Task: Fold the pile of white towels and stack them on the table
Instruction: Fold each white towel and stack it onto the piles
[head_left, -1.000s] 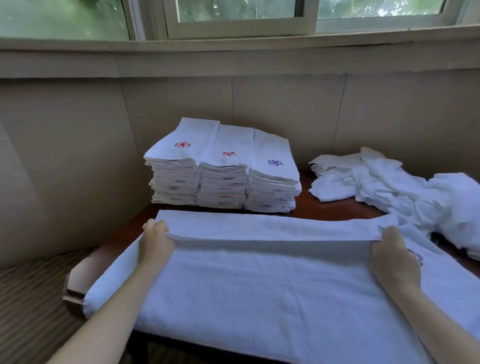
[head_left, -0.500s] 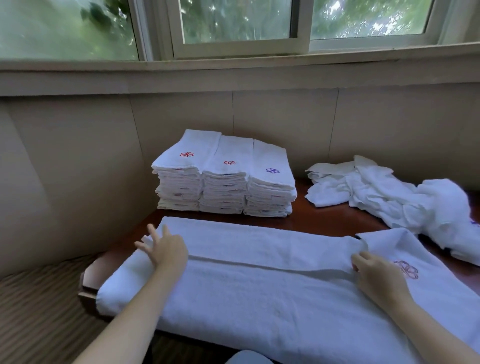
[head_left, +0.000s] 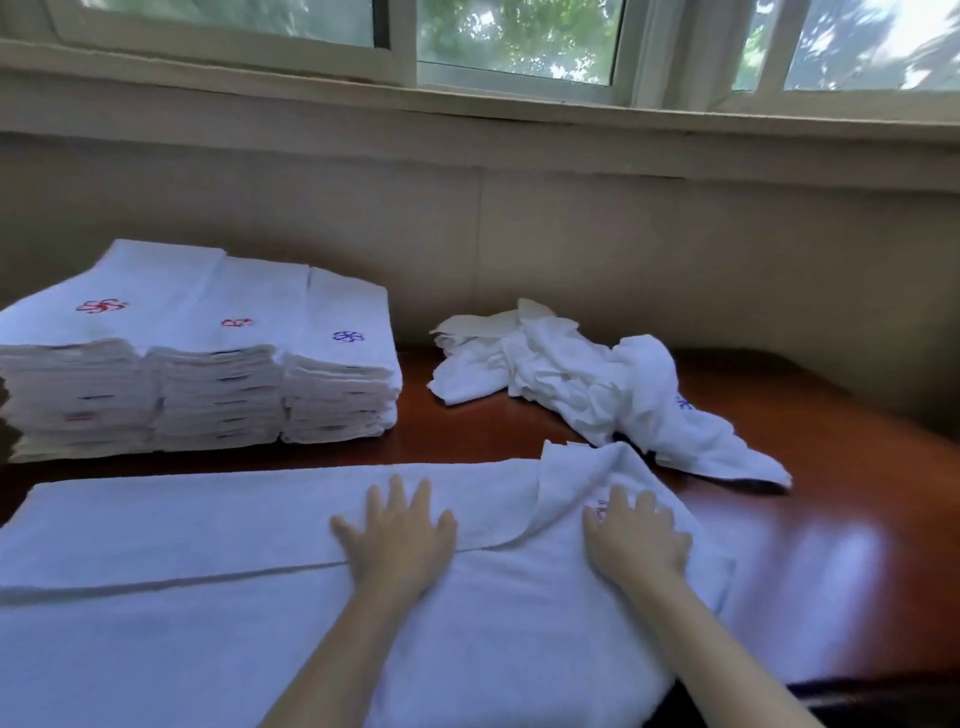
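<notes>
Both hands are shifted rightward along the towel (head_left: 182, 519) compared with half a second ago. The left hand (head_left: 397, 535) and right hand (head_left: 631, 540) are laid flat, fingers straight and spread, nothing gripped, so that the lengthwise fold is pressed smooth. The towel is spread across the table's (head_left: 831, 493) near edge; the folded stacks (head_left: 197, 364) and unfolded pile (head_left: 587, 384) are kept behind it.

A beige panelled wall (head_left: 649, 249) runs beneath a sliding window (head_left: 402, 49) that shows sunlit green foliage (head_left: 519, 36) outside.
</notes>
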